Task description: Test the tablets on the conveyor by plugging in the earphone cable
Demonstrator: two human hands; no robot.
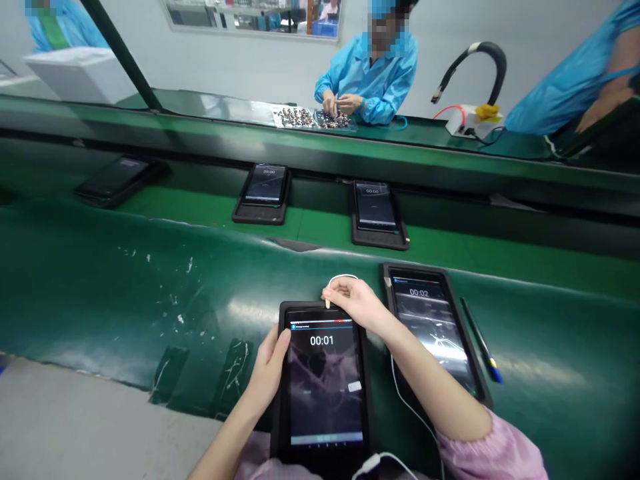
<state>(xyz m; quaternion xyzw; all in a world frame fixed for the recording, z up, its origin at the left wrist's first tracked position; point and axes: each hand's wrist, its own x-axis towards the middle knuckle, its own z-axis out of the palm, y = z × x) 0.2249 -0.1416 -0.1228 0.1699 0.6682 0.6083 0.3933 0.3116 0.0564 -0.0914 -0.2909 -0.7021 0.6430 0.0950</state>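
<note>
A black tablet lies in front of me on the green bench, its screen showing a timer at 00:01. My left hand grips its left edge, thumb resting on the screen. At the tablet's top edge my right hand pinches the plug of a white cable, which loops above the fingers and trails down under my right forearm. A second tablet lies just to the right, showing 00:02.
Three more tablets lie on the green conveyor belt behind. A dark pen rests right of the second tablet. Across the line a person in blue handles small parts on a tray. Another blue sleeve shows at far right.
</note>
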